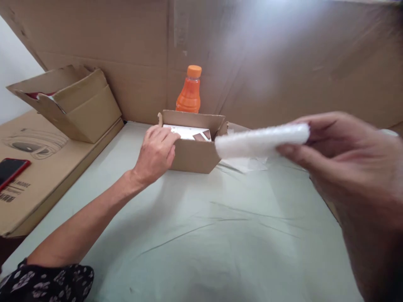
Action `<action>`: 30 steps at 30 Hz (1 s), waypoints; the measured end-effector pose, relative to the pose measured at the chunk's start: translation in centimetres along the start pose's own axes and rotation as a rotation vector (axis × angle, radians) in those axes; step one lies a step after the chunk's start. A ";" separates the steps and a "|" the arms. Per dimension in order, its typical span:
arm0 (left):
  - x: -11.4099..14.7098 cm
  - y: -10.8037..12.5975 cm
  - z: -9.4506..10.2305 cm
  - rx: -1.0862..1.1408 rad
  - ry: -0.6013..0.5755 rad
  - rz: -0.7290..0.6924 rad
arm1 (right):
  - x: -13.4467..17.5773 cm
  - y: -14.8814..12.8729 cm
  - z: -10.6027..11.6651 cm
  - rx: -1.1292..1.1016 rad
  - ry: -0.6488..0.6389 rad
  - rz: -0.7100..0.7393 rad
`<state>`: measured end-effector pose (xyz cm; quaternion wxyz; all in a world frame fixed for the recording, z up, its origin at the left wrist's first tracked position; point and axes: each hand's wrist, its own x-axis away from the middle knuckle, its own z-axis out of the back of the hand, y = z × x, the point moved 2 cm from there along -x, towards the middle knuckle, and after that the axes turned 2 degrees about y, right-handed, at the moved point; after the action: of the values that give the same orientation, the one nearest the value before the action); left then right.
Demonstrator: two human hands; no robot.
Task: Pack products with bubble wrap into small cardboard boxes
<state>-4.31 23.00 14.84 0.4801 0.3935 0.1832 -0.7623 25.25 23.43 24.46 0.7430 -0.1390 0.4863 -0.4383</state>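
My left hand [157, 153] is closed over the near left corner of a small open cardboard box [197, 157], its fingertips partly hidden behind the rim. Inside the box lies a white packet with brown markings [187, 132], close to those fingers. On the right, my right hand [343, 155] pinches the end of a flat strip of white bubble wrap [262, 140] between thumb and fingers. The strip is held in the air, its free end in front of the box's right side, and is slightly blurred.
An orange-capped bottle of orange drink [189, 94] stands behind the box. To the left, an open cardboard carton [91, 107] sits on a large flat cardboard box [40, 201] with a red-edged phone [12, 171]. Clear plastic [258, 163] lies on the pale tabletop [201, 251].
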 end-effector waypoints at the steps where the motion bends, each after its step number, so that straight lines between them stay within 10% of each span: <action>1: 0.3 0.0 -0.3 -0.001 0.026 -0.017 | -1.7 -0.1 -0.2 0.020 0.046 0.030; 8: 2.6 0.9 -0.3 0.039 0.158 -0.038 | -8.8 1.0 -5.8 0.258 -0.441 0.114; 20: 1.5 0.2 -1.2 0.085 0.107 0.056 | -10.0 0.7 -9.3 1.103 -0.475 0.016; 30: 0.7 -0.4 -1.8 0.060 0.134 0.056 | -10.7 5.8 -11.0 0.674 -0.661 -0.133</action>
<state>-4.03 23.92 13.11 0.4759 0.4628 0.1809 -0.7256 17.39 37.56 21.82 0.8320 -0.0528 0.0447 -0.5505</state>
